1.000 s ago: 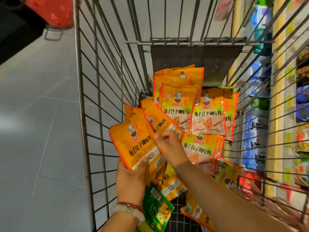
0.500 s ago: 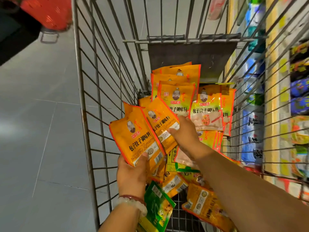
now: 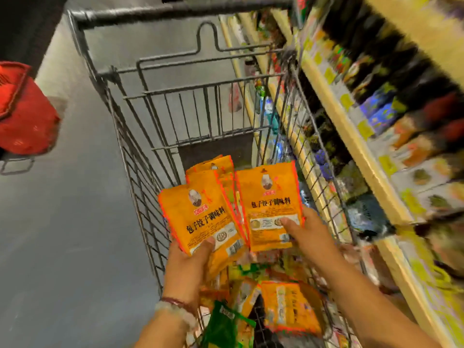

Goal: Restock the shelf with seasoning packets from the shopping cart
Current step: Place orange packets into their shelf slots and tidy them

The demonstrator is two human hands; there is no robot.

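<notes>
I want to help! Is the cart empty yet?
Not empty. Loose packets lie in the cart, below the packets both hands hold.

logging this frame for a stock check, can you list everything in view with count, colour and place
orange seasoning packets: a fanned stack, count unclear, orange with red edges, held over the cart by the left hand
single orange packet: one, orange, held by the right hand beside the stack
loose packets: several, mostly orange, lying in the cart bottom
green packet: one, green, near end of the cart, under the left wrist
shopping cart: one, grey wire, centre
red basket: one, red, on the floor at left
shelf: cream rails, blurred mixed goods, along the right
left hand: thumb on the front packet
right hand: thumb on its packet's face
</notes>
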